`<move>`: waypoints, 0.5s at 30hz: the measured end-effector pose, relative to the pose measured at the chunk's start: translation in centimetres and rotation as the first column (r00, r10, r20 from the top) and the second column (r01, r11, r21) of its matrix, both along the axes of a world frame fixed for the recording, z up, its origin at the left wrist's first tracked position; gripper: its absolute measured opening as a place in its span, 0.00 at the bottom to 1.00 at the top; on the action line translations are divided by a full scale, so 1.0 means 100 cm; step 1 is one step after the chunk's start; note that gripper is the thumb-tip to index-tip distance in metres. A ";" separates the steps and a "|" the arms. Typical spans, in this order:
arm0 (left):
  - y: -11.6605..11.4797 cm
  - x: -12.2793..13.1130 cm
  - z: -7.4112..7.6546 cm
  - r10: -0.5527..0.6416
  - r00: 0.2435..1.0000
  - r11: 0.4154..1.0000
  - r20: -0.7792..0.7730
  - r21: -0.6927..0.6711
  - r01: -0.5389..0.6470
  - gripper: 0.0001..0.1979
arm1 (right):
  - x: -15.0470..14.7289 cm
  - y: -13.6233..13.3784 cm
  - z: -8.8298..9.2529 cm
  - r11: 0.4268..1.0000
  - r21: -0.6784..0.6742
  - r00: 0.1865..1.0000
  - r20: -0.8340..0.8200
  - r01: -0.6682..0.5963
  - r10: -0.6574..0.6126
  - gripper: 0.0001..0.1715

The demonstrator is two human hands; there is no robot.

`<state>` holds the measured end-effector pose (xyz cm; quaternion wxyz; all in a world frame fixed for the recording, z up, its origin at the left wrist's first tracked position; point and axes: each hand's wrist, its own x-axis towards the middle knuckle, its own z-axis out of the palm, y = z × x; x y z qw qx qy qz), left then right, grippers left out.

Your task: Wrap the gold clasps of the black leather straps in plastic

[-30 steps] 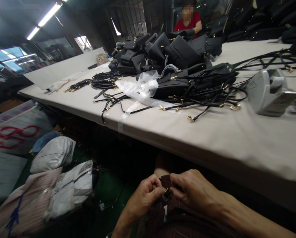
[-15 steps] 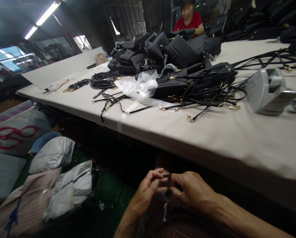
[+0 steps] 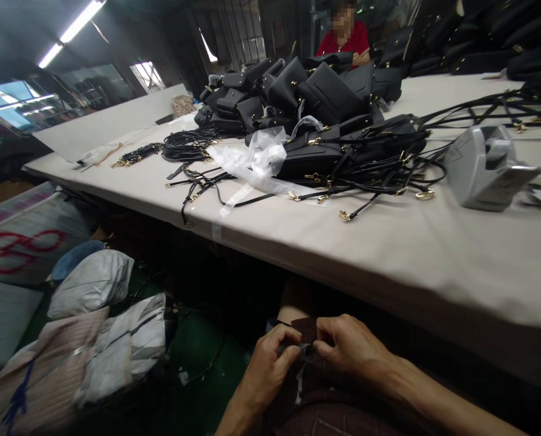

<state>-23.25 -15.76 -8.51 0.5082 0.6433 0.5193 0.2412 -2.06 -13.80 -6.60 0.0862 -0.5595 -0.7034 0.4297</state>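
Low over my lap, below the table edge, my left hand [image 3: 275,356] and my right hand [image 3: 350,342] face each other with fingers pinched. Between the fingertips is something small and dark with a pale, shiny bit at it; its kind I cannot make out. Brown checked cloth [image 3: 318,418] covers my lap beneath the hands. On the table lie black straps [image 3: 361,188] with gold clasps, nearest to me, beside a crumpled clear plastic sheet [image 3: 264,154]. A heap of black handbags [image 3: 331,94] rises behind them.
A grey tape dispenser [image 3: 479,172] stands at the right on the pale table [image 3: 388,254]. Coiled straps [image 3: 189,145] lie farther left. Wrapped bundles [image 3: 120,348] sit on the green floor at lower left. Across the table is a person in red [image 3: 359,39].
The fingers of my left hand have curled from partly spread into a pinch close to my right hand. My right hand has stayed nearly in place. The view has shifted slightly.
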 end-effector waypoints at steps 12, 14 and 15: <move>-0.006 0.019 0.000 0.071 0.950 0.983 -0.304 0.181 -0.016 0.09 | -0.009 0.001 -0.007 0.995 -0.050 0.994 -0.065 0.087 -0.090 0.09; -0.006 0.018 0.000 0.063 0.948 0.985 -0.313 0.173 -0.008 0.09 | -0.009 0.000 -0.008 0.995 -0.046 0.994 -0.070 0.085 -0.088 0.09; -0.005 0.017 0.000 0.055 0.949 0.986 -0.309 0.168 -0.003 0.08 | -0.009 0.001 -0.008 0.996 -0.042 0.994 -0.072 0.083 -0.086 0.09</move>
